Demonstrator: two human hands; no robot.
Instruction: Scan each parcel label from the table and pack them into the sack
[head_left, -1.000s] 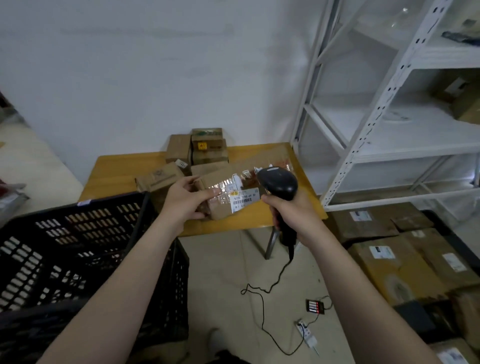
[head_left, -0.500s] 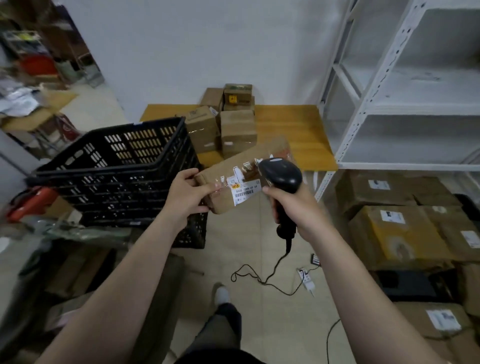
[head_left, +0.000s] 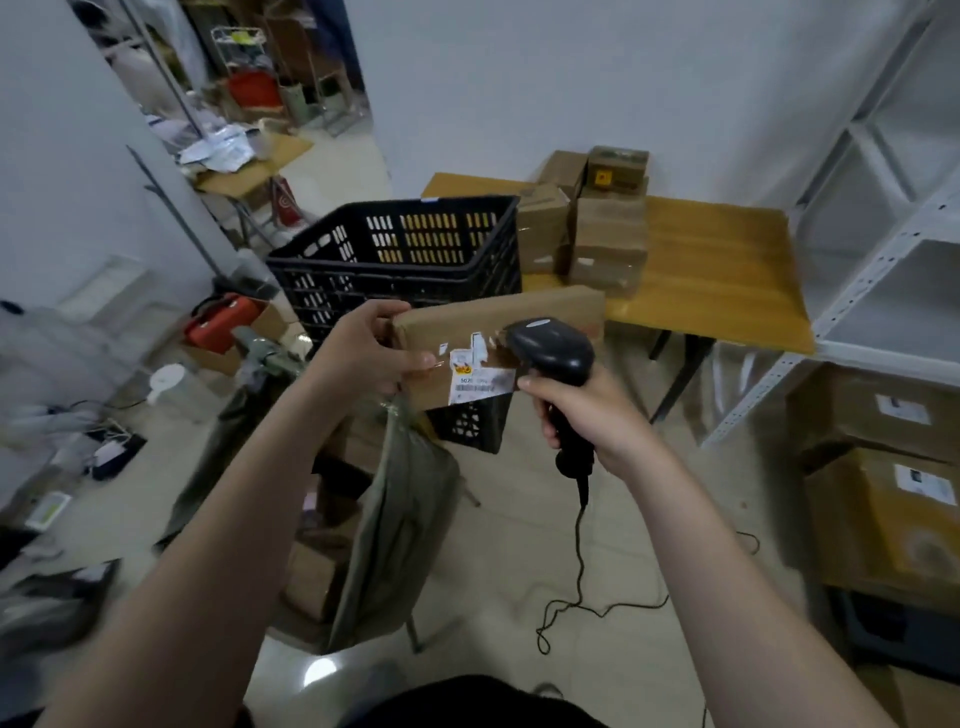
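Observation:
My left hand (head_left: 363, 351) grips the left end of a flat brown parcel (head_left: 493, 325) with a white label (head_left: 480, 379), held in front of me. My right hand (head_left: 587, 410) grips the handle of a black barcode scanner (head_left: 553, 353), whose head sits right against the label. Below the parcel hangs an olive-green sack (head_left: 395, 530), its mouth open, with brown parcels (head_left: 317, 571) inside. Several more cardboard parcels (head_left: 608, 234) stand piled on the wooden table (head_left: 727, 280) behind.
A black plastic crate (head_left: 410, 260) stands left of the table, behind the held parcel. White metal shelving (head_left: 893, 218) fills the right, with large labelled boxes (head_left: 893, 499) on the floor beneath. The scanner cable (head_left: 576, 587) trails across the floor. Clutter lies at the left.
My view has swung left and down from the table toward the sack. Both hands carried the parcel and scanner away from the table, still held together the same way.

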